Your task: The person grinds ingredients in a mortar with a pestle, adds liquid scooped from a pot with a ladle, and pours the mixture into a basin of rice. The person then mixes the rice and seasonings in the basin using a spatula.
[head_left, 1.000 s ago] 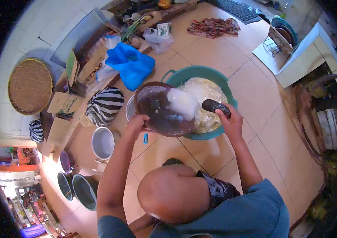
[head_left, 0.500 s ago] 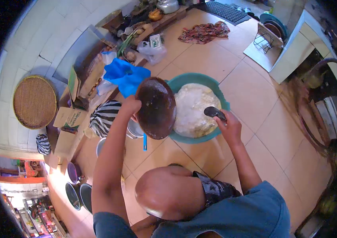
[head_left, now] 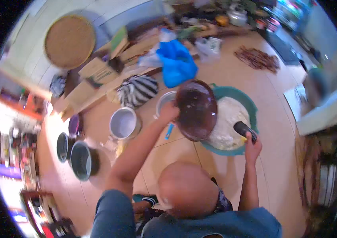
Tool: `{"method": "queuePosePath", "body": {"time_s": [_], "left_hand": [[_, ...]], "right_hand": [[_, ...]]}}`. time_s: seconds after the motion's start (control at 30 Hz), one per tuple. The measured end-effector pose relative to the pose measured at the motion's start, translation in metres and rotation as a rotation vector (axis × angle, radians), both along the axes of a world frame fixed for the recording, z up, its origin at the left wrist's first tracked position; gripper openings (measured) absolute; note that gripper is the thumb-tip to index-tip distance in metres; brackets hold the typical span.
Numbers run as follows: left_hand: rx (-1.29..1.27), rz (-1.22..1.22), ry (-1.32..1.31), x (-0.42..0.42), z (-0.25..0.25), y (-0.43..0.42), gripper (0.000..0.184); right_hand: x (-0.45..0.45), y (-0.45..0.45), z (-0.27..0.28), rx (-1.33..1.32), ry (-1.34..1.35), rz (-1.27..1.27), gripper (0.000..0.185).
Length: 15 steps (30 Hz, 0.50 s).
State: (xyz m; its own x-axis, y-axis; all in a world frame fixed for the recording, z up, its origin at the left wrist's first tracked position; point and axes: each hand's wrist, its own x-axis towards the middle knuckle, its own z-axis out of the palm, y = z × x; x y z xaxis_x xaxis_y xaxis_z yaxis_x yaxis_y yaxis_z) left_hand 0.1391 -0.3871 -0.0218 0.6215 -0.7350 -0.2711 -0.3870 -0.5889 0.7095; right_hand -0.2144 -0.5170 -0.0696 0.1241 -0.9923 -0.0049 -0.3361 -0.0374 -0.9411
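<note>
My left hand is closed on the rim of a dark brown bowl. The bowl is tilted on its side, its inside facing me, overlapping the left edge of a teal basin. A white, powdery heap that looks like flour fills much of the basin. In my right hand is a black scoop-like tool, its broad end over the heap near the basin's right side. Blur hides whether the tool touches the heap. Nothing can be made out inside the brown bowl.
Left of the bowl stand metal pots, with a striped bag and a blue plastic bag behind. Dark buckets are farther left. A patterned cloth lies on the tiles; a white cabinet is at right.
My view has turned left, so the scene sits farther right and more pots show. My right hand and the black tool have shifted toward the basin's near side. The left hand still holds the bowl.
</note>
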Motion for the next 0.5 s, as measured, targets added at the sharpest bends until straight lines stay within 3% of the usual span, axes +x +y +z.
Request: {"method": "queuePosePath", "body": {"time_s": [0.03, 0.07, 0.13, 0.17, 0.23, 0.3, 0.4, 0.5], "left_hand": [[-0.050, 0.139, 0.259, 0.004, -0.028, 0.007, 0.034], [-0.089, 0.187, 0.282, -0.006, -0.028, 0.016, 0.038], [-0.276, 0.265, 0.409, -0.010, -0.077, 0.037, 0.042], [-0.356, 0.338, 0.508, -0.014, -0.098, 0.051, 0.044], [-0.466, 0.566, 0.846, -0.047, -0.064, 0.078, 0.048], [-0.657, 0.596, 0.925, -0.067, -0.074, 0.108, 0.044], [-0.748, 0.807, 1.042, -0.090, -0.083, 0.156, 0.040], [-0.873, 0.861, 1.148, -0.098, -0.141, 0.225, 0.039]], "right_hand": [[0.008, 0.002, 0.006, 0.090, -0.048, -0.013, 0.044], [0.017, 0.005, 0.012, 0.182, -0.089, -0.022, 0.044], [0.032, 0.004, 0.016, 0.252, -0.040, 0.034, 0.044], [0.046, 0.008, 0.022, 0.166, -0.059, 0.097, 0.043], [0.071, 0.020, 0.040, -0.001, -0.119, 0.187, 0.042], [0.094, 0.032, 0.063, -0.089, -0.059, 0.377, 0.037], [0.139, 0.069, 0.111, -0.237, -0.031, 0.733, 0.036], [0.188, 0.103, 0.102, -0.393, 0.035, 1.109, 0.039]]}}
